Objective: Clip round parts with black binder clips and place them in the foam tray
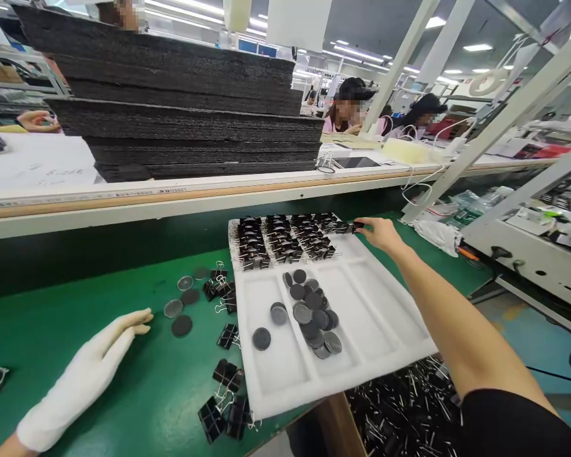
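My left hand [92, 371], in a white glove, rests on the green table with its fingers stretched out, near several dark discs [181, 325]. At the far right edge of a white foam tray [285, 397], my right hand [378, 233] is bare and pinches a black binder clip [357, 225]. Rows of black binder clips [285, 240] fill the tray's back part. Grey and black discs [314, 304] lie in its front compartments. More binder clips [227, 374] are scattered along the tray's left side.
A box of black clips [404, 412] stands below the tray's front edge. Behind the table, a shelf [266, 193] carries stacked black foam sheets [204, 136]. A white metal frame [457, 152] rises at the right. People [345, 111] sit beyond the shelf.
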The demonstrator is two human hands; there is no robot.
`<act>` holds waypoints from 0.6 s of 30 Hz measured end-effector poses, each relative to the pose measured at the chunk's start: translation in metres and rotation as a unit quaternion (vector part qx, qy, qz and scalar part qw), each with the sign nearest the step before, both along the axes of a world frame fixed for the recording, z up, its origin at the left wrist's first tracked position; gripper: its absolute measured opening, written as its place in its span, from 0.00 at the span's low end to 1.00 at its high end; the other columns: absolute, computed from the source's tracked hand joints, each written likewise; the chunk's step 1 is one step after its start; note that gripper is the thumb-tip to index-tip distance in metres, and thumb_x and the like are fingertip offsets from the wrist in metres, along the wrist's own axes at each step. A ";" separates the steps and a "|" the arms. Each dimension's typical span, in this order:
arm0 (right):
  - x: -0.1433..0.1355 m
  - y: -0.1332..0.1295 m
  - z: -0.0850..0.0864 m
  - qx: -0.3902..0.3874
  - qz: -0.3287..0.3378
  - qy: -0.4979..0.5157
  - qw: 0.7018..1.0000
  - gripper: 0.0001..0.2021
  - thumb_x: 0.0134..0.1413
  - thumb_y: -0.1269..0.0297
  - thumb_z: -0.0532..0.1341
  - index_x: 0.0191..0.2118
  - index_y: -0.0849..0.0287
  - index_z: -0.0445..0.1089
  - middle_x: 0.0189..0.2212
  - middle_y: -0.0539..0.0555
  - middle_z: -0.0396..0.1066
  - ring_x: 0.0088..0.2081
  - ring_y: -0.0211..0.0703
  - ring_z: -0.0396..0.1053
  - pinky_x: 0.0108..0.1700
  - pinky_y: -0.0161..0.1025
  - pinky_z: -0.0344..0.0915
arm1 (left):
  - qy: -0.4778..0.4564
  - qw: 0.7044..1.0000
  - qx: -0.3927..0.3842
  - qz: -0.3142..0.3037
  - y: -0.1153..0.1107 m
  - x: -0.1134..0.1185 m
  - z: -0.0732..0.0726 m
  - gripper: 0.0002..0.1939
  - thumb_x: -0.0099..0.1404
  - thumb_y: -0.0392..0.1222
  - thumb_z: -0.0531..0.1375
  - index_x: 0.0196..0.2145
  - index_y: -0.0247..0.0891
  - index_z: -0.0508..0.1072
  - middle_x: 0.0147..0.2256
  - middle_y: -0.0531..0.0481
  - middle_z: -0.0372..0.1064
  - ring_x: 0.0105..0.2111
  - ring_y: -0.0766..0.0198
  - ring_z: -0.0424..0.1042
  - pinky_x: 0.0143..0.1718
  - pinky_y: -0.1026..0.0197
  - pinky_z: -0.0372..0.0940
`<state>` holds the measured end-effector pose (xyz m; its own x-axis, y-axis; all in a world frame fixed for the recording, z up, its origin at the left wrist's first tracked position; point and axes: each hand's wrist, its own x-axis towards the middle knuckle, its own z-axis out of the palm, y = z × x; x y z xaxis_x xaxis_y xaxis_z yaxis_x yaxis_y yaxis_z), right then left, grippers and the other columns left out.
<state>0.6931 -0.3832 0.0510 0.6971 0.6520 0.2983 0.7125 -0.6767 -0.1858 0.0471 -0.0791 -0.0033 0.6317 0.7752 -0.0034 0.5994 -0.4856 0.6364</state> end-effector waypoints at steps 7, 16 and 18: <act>0.021 0.023 -0.028 0.008 0.059 0.019 0.998 0.19 0.57 0.64 0.62 0.52 0.60 0.81 0.49 0.62 0.81 0.45 0.56 0.79 0.50 0.47 0.74 | 0.025 0.999 -0.025 0.000 0.002 -0.004 -0.007 0.27 0.72 0.66 0.46 0.59 0.57 0.71 0.54 0.57 0.79 0.58 0.55 0.76 0.64 0.47 0.67; 0.040 0.008 -0.041 0.045 0.096 0.013 0.994 0.16 0.57 0.60 0.62 0.48 0.55 0.82 0.54 0.61 0.78 0.50 0.58 0.77 0.54 0.50 0.75 | 0.033 0.998 -0.046 -0.007 0.006 -0.006 -0.013 0.27 0.72 0.67 0.47 0.60 0.59 0.71 0.56 0.58 0.77 0.59 0.56 0.74 0.64 0.49 0.67; 0.042 0.011 -0.045 0.054 0.102 0.021 0.993 0.16 0.57 0.59 0.62 0.48 0.55 0.82 0.54 0.61 0.77 0.50 0.58 0.77 0.54 0.51 0.75 | 0.035 0.998 -0.041 -0.008 0.006 -0.007 -0.016 0.27 0.72 0.67 0.47 0.60 0.59 0.71 0.55 0.58 0.77 0.59 0.56 0.74 0.64 0.50 0.67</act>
